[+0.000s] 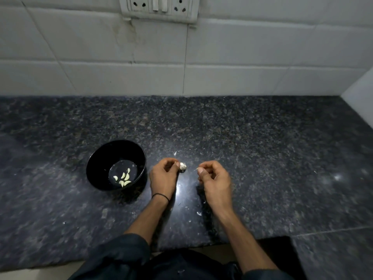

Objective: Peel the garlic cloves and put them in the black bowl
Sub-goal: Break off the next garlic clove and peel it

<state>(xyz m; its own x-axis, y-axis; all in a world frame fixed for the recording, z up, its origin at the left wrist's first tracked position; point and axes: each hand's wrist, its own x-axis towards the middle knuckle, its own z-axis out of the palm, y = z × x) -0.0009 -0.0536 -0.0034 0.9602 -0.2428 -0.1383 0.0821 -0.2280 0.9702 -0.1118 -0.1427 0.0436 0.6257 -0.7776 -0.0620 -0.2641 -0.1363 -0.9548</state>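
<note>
While the left hand (164, 176) holds the unpeeled garlic (182, 166) just above the dark granite counter (262, 148), its fingers and thumb are curled round the near side of the piece, so only the pale papery far end shows. Whether this is one clove or a small cluster cannot be told. The right hand (215, 178) sits just beside it, a little apart, with thumb and forefinger pinched together on a thin sliver of skin (195, 169) that sticks out toward the garlic. To the left of both hands stands the black bowl (101, 156), with several peeled cloves (123, 178) lying in its bottom. A few scraps of skin (198, 213) lie on the counter near the wrists. The garlic is likely very light and firm under its skin, while the skin itself is dry, brittle and apt to tear into small flakes instead of coming off whole. A bare clove tends to be slightly tacky and smooth, so it could slip out of a loose pinch. The best hold is probably across the clove's thick middle, leaving the root end or the tip free, where a nail can lift an edge of skin.
</note>
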